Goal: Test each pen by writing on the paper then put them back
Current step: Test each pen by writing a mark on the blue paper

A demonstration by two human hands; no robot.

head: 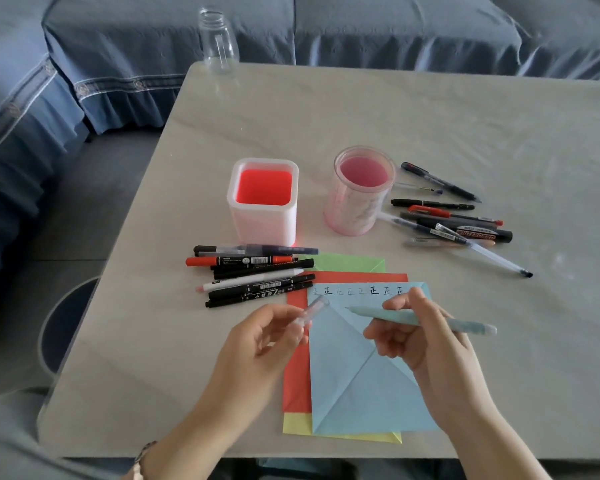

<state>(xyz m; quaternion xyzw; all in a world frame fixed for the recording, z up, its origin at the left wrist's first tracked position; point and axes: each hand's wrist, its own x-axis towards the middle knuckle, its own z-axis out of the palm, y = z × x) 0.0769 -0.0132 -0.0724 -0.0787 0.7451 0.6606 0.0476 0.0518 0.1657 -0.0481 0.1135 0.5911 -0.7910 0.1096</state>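
Left wrist: a band (142, 457) shows at the bottom edge of the view.
Left hand (257, 341): raised over the near tabletop (430, 116), fingertips pinching a clear cap (310, 313); the cap tilts up to the right above the left edge of the paper stack.
Right hand (420, 337): curled round a pale green pen (413, 318), held between thumb and fingers above the blue paper (361, 386). The uncapped tip points left, just under the writing; I cannot tell whether it touches the sheet.
Paper stack: the blue paper lies on top, creased on its diagonals, over a red sheet (297, 358) and a yellow sheet (295, 424); a green sheet (347, 263) sticks out at the far side.
Writing (357, 291): a row of small characters along the far edge of the blue paper.
Markers (257, 275): a heap lying just left of the papers, mostly black, one red, one white.
Square holder (263, 202): white with a red inside, upright just behind the markers.
Round holder (361, 190): clear pink, upright to the right of the square one.
Pens (458, 220): a loose heap right of the round holder, one touching its base.
Bottle (219, 39): clear, open, at the far left corner.
Sofa (395, 29): under a blue cover, beyond the tabletop.
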